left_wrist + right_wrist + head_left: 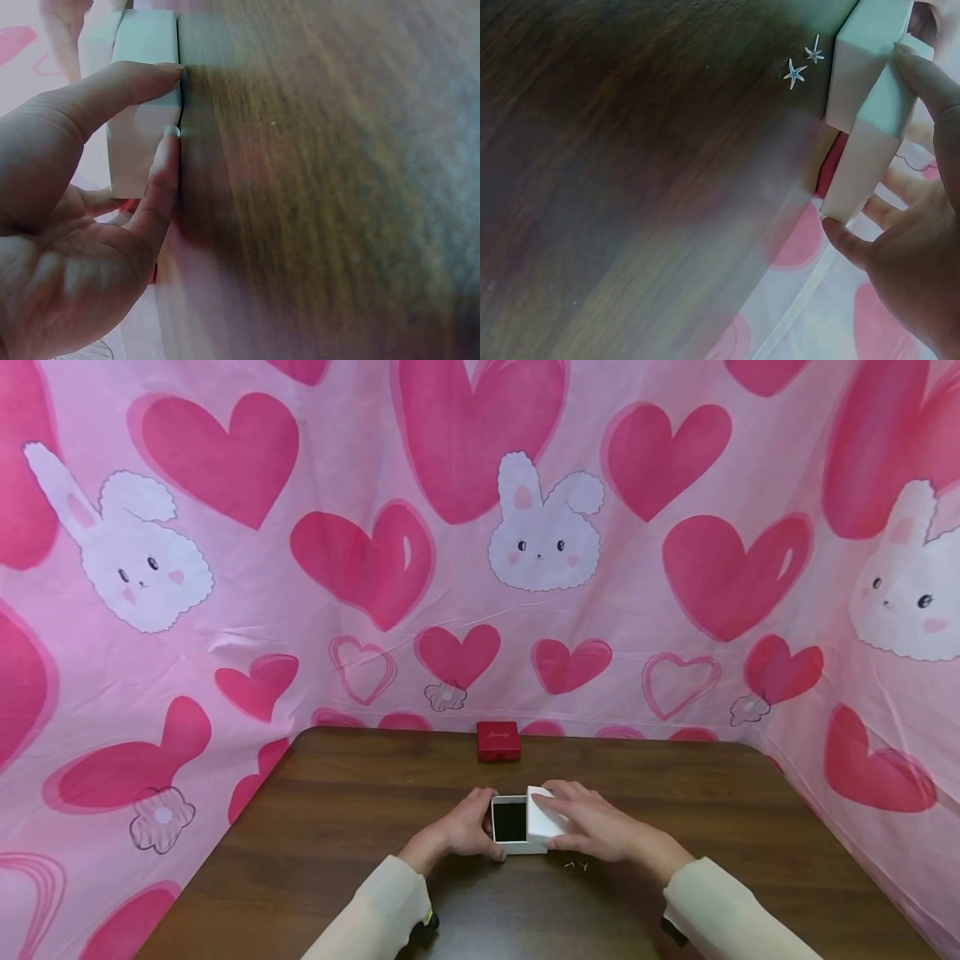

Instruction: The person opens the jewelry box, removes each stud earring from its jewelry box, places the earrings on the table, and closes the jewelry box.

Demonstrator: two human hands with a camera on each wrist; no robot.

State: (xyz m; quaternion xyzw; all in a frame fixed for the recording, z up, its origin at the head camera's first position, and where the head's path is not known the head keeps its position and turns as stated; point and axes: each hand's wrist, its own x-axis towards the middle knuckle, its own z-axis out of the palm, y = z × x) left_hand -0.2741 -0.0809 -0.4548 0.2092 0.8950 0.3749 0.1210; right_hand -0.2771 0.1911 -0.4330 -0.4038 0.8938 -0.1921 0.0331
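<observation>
A small white box (525, 848) with a black insert (510, 821) sits on the table. My left hand (467, 827) grips the box's left end, thumb at the near side and fingers at the far side. With my right hand (592, 822) I hold the white lid (544, 820) by its near and far edges. The lid is shifted right, covering the box's right part and leaving the black insert's left part exposed. In the right wrist view, the lid (870, 161) overhangs the box (866, 60). Two small starfish-shaped pieces (795, 73) lie on the table near the box.
A closed red box (498, 742) with pale lettering stands at the back edge of the brown wooden table (360, 777). Behind and at both sides hangs a pink cloth (465, 610) printed with hearts and rabbits.
</observation>
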